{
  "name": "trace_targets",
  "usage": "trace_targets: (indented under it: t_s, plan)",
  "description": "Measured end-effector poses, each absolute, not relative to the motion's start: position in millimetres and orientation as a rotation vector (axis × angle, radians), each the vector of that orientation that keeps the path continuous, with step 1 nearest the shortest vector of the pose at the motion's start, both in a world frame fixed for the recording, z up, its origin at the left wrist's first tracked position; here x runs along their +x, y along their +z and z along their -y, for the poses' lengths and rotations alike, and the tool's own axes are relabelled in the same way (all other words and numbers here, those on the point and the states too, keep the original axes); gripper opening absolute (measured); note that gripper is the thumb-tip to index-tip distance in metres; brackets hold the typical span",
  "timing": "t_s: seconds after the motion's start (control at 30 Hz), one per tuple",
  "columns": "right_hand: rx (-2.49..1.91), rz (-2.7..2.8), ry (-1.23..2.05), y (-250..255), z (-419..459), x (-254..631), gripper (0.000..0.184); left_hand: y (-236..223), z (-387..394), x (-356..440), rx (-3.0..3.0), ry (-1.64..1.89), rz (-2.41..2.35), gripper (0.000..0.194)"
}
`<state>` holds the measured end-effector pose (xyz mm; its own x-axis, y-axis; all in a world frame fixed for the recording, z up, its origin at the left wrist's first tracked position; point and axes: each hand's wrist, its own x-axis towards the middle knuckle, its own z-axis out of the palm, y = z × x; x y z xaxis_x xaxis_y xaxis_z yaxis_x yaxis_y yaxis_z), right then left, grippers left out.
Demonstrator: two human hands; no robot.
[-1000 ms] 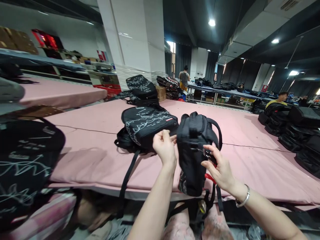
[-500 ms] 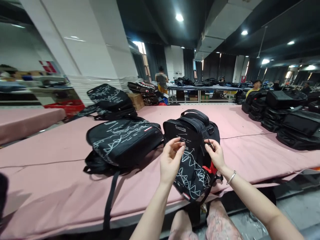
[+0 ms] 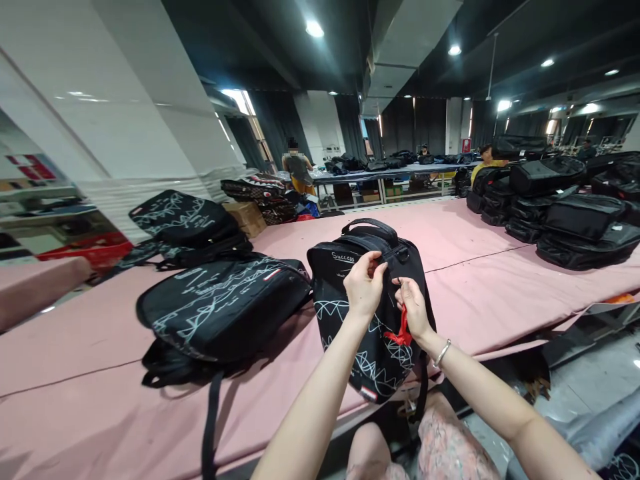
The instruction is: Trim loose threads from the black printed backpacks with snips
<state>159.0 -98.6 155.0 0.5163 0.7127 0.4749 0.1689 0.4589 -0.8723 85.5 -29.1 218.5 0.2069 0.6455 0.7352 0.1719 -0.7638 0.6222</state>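
A black backpack (image 3: 333,331) with white scribbled lines and the word "Success" stands in front of me on the pink-covered table (image 3: 453,300). My left hand (image 3: 366,283) is closed in a pinch at the upper front of the backpack, near its zipped edge; what lies between the fingertips is too small to make out. Just right of it, my right hand (image 3: 413,303) is closed on a small dark tool, mostly hidden by the fingers. A red strip (image 3: 401,331) hangs below that hand against the backpack's front.
To the left lies another scribble-patterned backpack (image 3: 225,307), its strap hanging over the front edge. Behind it rests a similar backpack (image 3: 185,220) near a cardboard box (image 3: 247,219). Stacked black bags (image 3: 565,220) occupy the right side. A person (image 3: 297,167) stands farther back.
My left hand has moved up and right to the backpack's upper edge, closing into a pinch. The right hand has come slightly left and stays closed. The view has turned right.
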Motion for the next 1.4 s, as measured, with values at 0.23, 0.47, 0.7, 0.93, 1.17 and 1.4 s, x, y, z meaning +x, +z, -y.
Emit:
trace_targets:
  t_s: [0.23, 0.47, 0.7, 0.93, 1.17, 1.4]
  plan:
    - [-1.121, 0.955, 0.292, 156, 119, 148, 0.026, 215, 47, 55, 2.159, 1.745, -0.875, 0.017]
    - [-1.19, 1.095, 0.079, 167, 133, 125, 0.019, 226, 67, 23, 1.504, 1.575, -0.83, 0.038]
    - [-1.239, 1.123, -0.012, 169, 137, 122, 0.019, 231, 70, 19, 1.485, 1.385, -0.712, 0.032]
    - [-1.241, 1.226, 0.04, 174, 146, 121, 0.019, 225, 71, 17, 1.146, 1.318, -0.681, 0.039]
    - [-1.296, 1.328, -0.035, 177, 146, 121, 0.02, 223, 76, 13, 1.12, 1.312, -0.688, 0.038]
    - [-1.231, 1.389, -0.127, 175, 146, 124, 0.017, 221, 79, 11, 1.131, 1.326, -0.681, 0.034]
